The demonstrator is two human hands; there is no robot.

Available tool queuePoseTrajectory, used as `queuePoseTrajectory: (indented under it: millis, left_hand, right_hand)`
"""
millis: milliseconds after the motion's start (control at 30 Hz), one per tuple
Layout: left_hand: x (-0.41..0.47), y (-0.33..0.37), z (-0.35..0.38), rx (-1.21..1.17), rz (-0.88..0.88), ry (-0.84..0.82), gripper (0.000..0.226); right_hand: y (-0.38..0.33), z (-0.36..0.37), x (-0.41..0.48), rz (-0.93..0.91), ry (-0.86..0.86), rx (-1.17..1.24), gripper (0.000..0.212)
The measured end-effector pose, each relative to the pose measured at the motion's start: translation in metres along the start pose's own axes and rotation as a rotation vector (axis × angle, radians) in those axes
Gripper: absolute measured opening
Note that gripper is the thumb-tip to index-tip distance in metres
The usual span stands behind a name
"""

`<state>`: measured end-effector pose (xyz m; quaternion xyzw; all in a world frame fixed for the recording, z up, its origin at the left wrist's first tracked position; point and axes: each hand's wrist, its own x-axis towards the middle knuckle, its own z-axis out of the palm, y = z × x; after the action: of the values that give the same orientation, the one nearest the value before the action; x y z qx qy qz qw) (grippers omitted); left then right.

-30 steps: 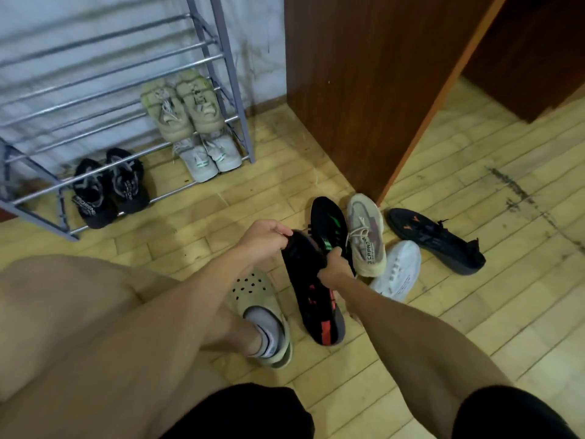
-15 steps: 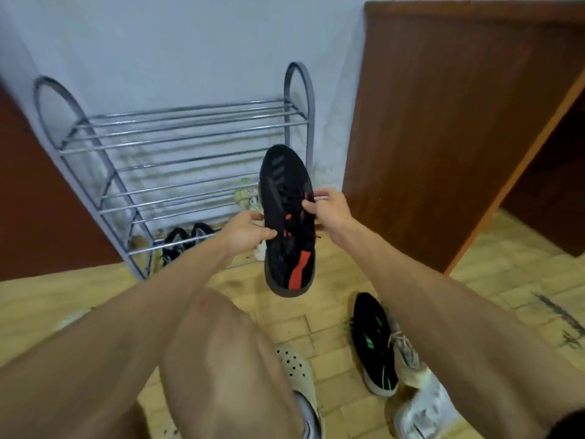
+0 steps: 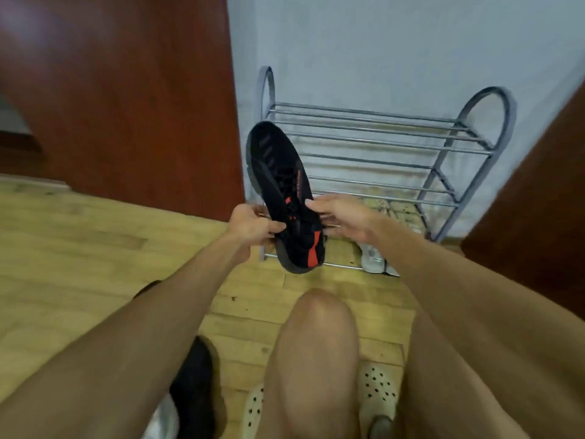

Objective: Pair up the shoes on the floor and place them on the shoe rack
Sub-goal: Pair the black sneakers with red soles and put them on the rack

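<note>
A black shoe with red marks (image 3: 285, 191) hangs in the air, toe up, in front of the grey metal shoe rack (image 3: 373, 144). My left hand (image 3: 253, 226) grips its left side and my right hand (image 3: 342, 217) holds its right side. On the rack's lower shelves, pale green shoes (image 3: 383, 205) and white shoes (image 3: 373, 256) show partly behind my right arm. A dark shoe (image 3: 196, 388) lies on the floor under my left forearm, mostly hidden.
A brown wooden door (image 3: 126, 99) stands left of the rack, and a brown panel (image 3: 538, 223) on the right. My bare knee (image 3: 316, 343) and cream clogs (image 3: 376, 388) fill the bottom. The wooden floor (image 3: 79, 248) spreads to the left.
The shoe went from the floor up into the air between both hands. My view has swung left, so the rack now sits centre right, and the other floor shoes have dropped out of sight.
</note>
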<state>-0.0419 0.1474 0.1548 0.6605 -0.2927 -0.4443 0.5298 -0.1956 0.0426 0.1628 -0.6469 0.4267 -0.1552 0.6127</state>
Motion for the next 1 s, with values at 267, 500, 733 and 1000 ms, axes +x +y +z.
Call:
queuePoseTrajectory:
  millis: [267, 500, 733, 1000]
  left_hand:
    - [0.008, -0.064, -0.136, 0.011, -0.095, 0.129, 0.021]
    - [0.012, -0.143, -0.199, -0.062, -0.232, 0.234, 0.025]
    - [0.012, -0.215, -0.194, -0.054, -0.37, 0.239, 0.028]
    - [-0.016, -0.236, -0.197, -0.058, -0.445, 0.079, 0.03]
  right_hand:
    - [0.013, 0.129, 0.057, 0.141, -0.424, -0.203, 0.033]
    - [0.047, 0.222, 0.081, 0.143, -0.418, -0.421, 0.056]
    - [0.104, 0.244, 0.08, 0.282, -0.427, -0.302, 0.037]
    - [0.135, 0.241, 0.073, 0.371, -0.316, -0.295, 0.033]
